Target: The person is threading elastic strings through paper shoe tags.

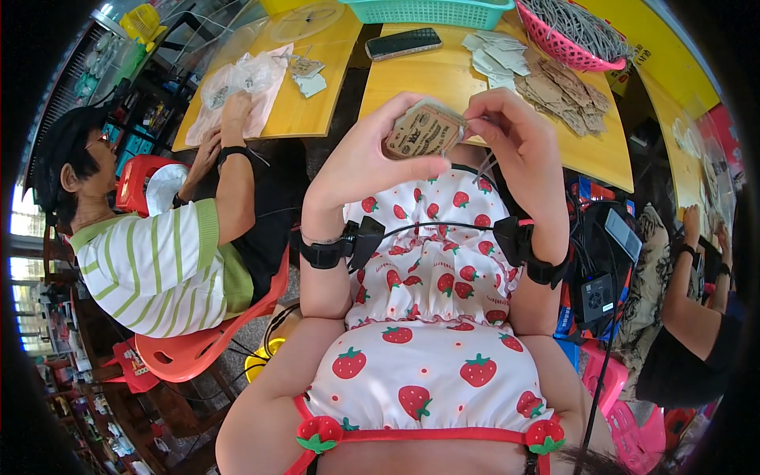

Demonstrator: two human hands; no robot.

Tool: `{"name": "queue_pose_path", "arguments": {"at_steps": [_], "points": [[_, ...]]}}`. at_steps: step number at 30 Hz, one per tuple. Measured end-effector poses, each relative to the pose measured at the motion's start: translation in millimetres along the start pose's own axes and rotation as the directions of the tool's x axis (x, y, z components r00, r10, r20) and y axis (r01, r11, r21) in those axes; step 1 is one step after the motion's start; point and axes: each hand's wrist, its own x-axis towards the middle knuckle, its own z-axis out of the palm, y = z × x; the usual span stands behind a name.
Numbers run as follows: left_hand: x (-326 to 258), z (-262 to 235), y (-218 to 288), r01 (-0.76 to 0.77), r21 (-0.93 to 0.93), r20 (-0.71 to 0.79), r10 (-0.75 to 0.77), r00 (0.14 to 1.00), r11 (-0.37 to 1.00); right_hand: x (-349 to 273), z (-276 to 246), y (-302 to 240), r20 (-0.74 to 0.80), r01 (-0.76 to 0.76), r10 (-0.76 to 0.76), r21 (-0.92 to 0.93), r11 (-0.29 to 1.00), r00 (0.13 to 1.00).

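My left hand (360,162) is closed around a small stack of brown cardboard tags (427,131) with dark print, its thumb along the lower edge. At the right edge of the stack, my right hand (522,150) pinches with thumb and forefinger. Thin grey cord (486,165) hangs below those fingers; how it joins the tags is hidden. Both hands are raised over my lap, at the near edge of the yellow table (400,83). Beyond the right hand lie a pile of loose brown tags (564,95) and a pile of pale tags (496,57).
A pink basket (538,39) of grey cords, a phone (404,43) and a teal basket (431,11) are at the table's far side. A cable (439,224) links my two wrist straps. Co-workers sit at left (158,261) and right (689,317). A black device (595,297) is beside my right arm.
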Motion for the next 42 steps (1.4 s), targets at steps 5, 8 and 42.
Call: {"name": "queue_pose_path", "arguments": {"at_steps": [5, 8, 42], "points": [[8, 13, -3, -0.055, 0.105, -0.207, 0.076, 0.975, 0.993, -1, 4, -4, 0.021, 0.001, -0.002, 0.061, 0.998, 1.000], [7, 15, -3, -0.038, 0.021, -0.258, 0.042, 0.965, 0.999, 0, 0, 0, 0.034, 0.032, -0.031, -0.012, 0.999, 0.999], [8, 13, -10, -0.046, -0.088, -0.225, 0.025, 0.974, 0.995, 0, -1, -4, -0.050, 0.021, -0.025, -0.080, 0.997, 0.998]]}}
